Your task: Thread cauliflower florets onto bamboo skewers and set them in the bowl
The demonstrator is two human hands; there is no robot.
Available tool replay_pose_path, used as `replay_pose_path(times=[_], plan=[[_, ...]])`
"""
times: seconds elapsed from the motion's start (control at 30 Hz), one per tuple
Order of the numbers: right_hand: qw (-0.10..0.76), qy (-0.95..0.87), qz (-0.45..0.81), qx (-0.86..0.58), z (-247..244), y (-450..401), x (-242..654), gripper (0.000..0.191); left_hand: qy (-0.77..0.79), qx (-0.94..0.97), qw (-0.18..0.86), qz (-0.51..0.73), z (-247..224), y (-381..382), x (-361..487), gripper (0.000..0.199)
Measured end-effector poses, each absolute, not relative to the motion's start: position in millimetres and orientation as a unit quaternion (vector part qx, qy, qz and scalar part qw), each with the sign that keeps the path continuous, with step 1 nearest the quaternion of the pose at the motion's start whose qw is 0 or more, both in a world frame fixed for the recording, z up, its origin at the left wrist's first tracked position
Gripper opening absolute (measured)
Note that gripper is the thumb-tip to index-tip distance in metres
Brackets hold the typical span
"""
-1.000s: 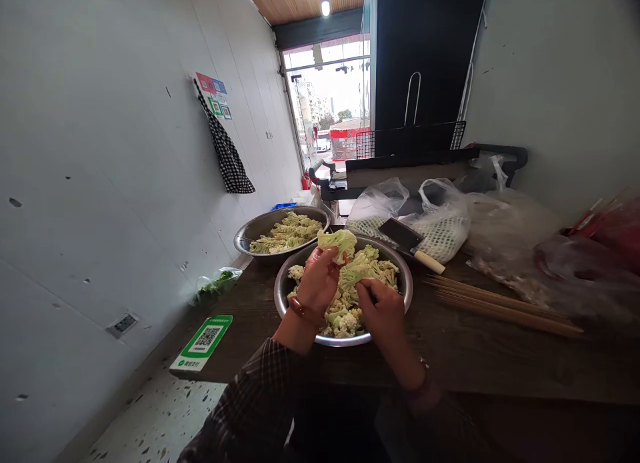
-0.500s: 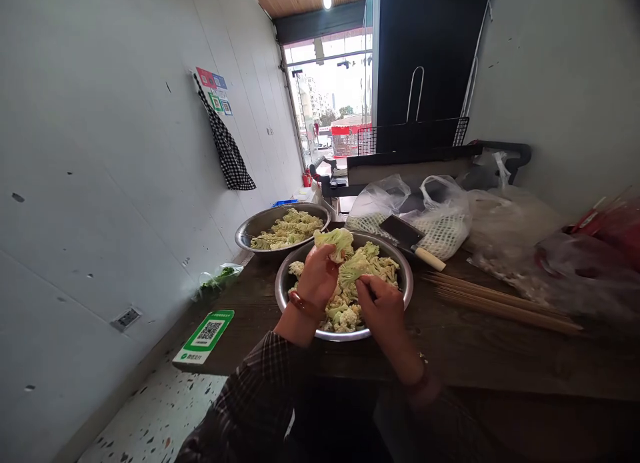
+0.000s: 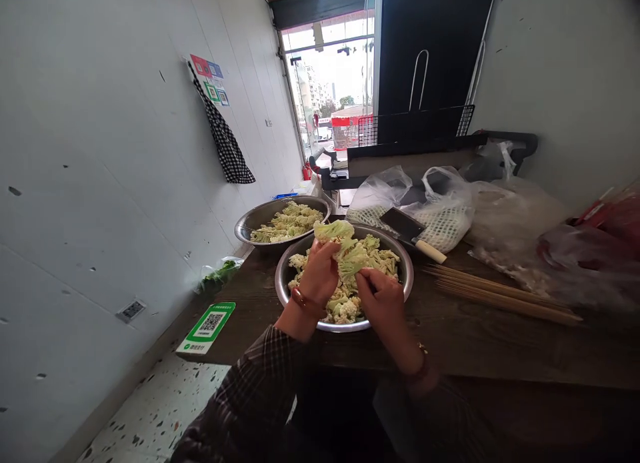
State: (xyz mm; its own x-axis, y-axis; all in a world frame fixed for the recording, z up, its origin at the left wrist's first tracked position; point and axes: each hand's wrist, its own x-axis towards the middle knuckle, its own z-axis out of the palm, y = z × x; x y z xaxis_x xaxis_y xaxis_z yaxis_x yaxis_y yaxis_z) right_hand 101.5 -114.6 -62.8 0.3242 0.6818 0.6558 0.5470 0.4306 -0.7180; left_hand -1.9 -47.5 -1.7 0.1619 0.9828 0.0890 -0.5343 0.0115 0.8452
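Note:
Over the near metal bowl (image 3: 345,327), my left hand (image 3: 320,276) is closed round a pale green-white cauliflower piece (image 3: 334,231), which sticks up past the fingers. My right hand (image 3: 383,299) pinches the stem end of another cauliflower floret (image 3: 353,259), its thumb and fingertips pressed together. The two pieces are close to each other; whether they touch or are joined I cannot tell. Loose cauliflower (image 3: 345,309) lies in the bowl beneath both hands. Behind and to the left stands a second metal bowl (image 3: 245,233) holding more cauliflower florets (image 3: 290,221).
A cleaver (image 3: 431,251) with a wooden handle rests against net-wrapped produce in plastic bags (image 3: 445,216). Right of the bowl lies a bundle of thin wooden skewers (image 3: 505,296). A green QR-code sign (image 3: 207,327) sits at the table's left edge, near bagged greens (image 3: 220,274).
My view has tipped slightly downward, so the background sits higher in the picture. Both hands keep nearly the same grip and place, with only small shifts of the florets.

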Motion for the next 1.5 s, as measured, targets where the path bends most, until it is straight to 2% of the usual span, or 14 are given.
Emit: replay_pose_path(times=[0.3, 0.7, 1.23, 1.5], plan=[[0.62, -0.571, 0.091, -0.531, -59, -116, 104, 0.026, 0.232, 0.406, 0.679, 0.566, 7, -49, -12, 0.038], [0.605, -0.594, 0.076, -0.525, -60, -117, 103, 0.025, 0.281, 0.422, 0.641, 0.576, 21, -26, -18, 0.031], [0.617, -0.576, 0.104, -0.526, -56, -119, 105, 0.029, 0.291, 0.512, 0.606, 0.535, 22, -33, -19, 0.031], [0.669, -0.481, 0.189, -0.533, -64, -111, 109, 0.026, 0.3, 0.453, 0.656, 0.524, 16, -42, -17, 0.05]])
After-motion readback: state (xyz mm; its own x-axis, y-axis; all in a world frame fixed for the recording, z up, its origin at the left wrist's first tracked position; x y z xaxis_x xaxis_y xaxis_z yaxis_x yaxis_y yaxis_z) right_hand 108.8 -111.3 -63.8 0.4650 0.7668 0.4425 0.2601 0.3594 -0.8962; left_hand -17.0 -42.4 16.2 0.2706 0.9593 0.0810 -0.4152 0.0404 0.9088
